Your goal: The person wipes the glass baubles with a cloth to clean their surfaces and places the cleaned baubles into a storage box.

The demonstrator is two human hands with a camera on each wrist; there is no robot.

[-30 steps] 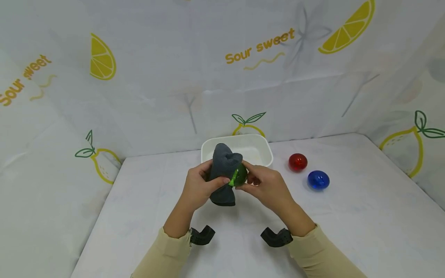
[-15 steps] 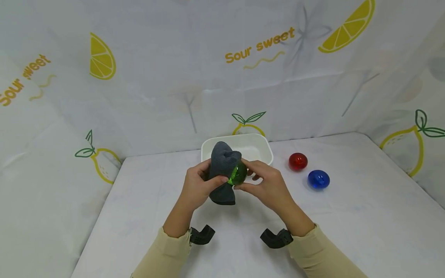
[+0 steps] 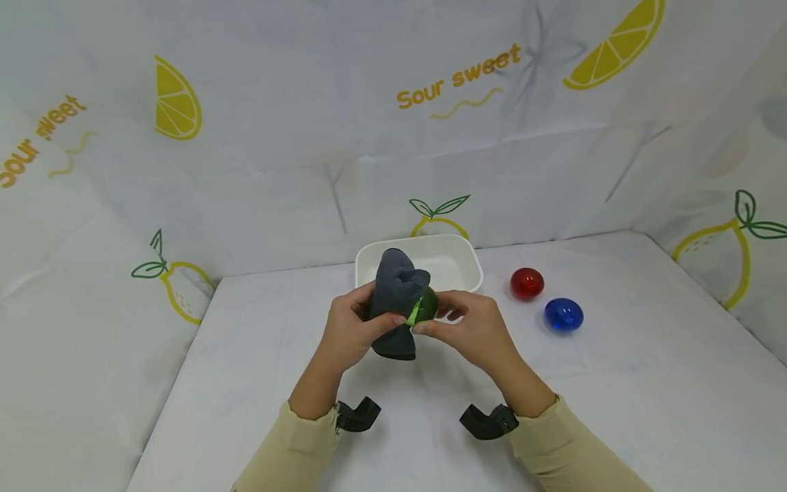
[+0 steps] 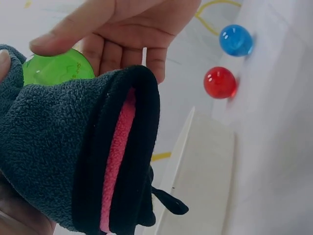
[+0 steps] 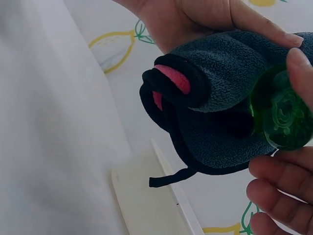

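My left hand (image 3: 349, 329) grips a folded dark grey cloth (image 3: 393, 290) in front of me, above the table. Black edging, a pink inner face and a small hanging loop (image 4: 172, 201) show on the cloth in the left wrist view. Against the cloth's right side sits a clear green ball (image 3: 427, 307), partly covered by it. The right hand (image 3: 472, 326) pinches this ball with its thumb at the near side and fingers behind. In the right wrist view the ball (image 5: 282, 115) lies in the cloth's fold, the right thumb on it.
Just behind the hands stands a white rectangular tray (image 3: 455, 263), partly hidden by the cloth. To its right, a red ball (image 3: 527, 283) and a blue ball (image 3: 563, 315) rest on the white-covered table (image 3: 258, 355). A lemon-print sheet (image 3: 277, 150) hangs behind.
The right fingers have shifted slightly on the green ball, which has turned a little against the cloth. The left hand keeps its grip; tray and other balls stay put.
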